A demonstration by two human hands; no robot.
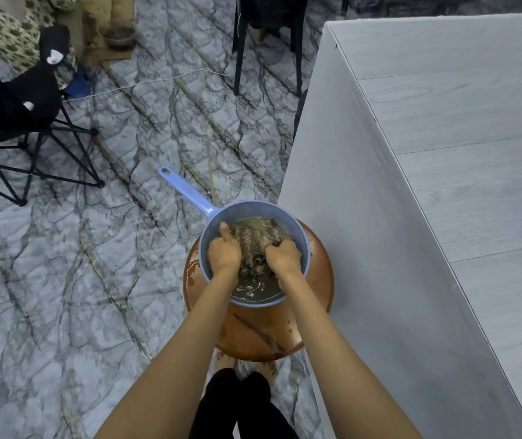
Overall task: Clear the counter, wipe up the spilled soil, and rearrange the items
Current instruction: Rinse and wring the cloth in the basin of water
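A blue plastic dipper bowl [297, 226] with a long handle [183, 191] rests on a round brown stool [253, 337]. It holds murky, soil-coloured water. A wet, dirty cloth [251, 245] lies in the water, bunched between my hands. My left hand [223, 251] grips the cloth's left side, thumb pointing up. My right hand [283, 256] is closed on its right side. Both hands are inside the bowl, partly wet. The grey wood-grain counter [459, 153] stands directly to the right of the stool.
A black folding chair [15, 122] with dark fabric stands at left on the marbled floor. Black chair legs [237, 58] stand at the top centre. A white cable [158, 80] runs across the floor. My feet [244, 365] are just below the stool.
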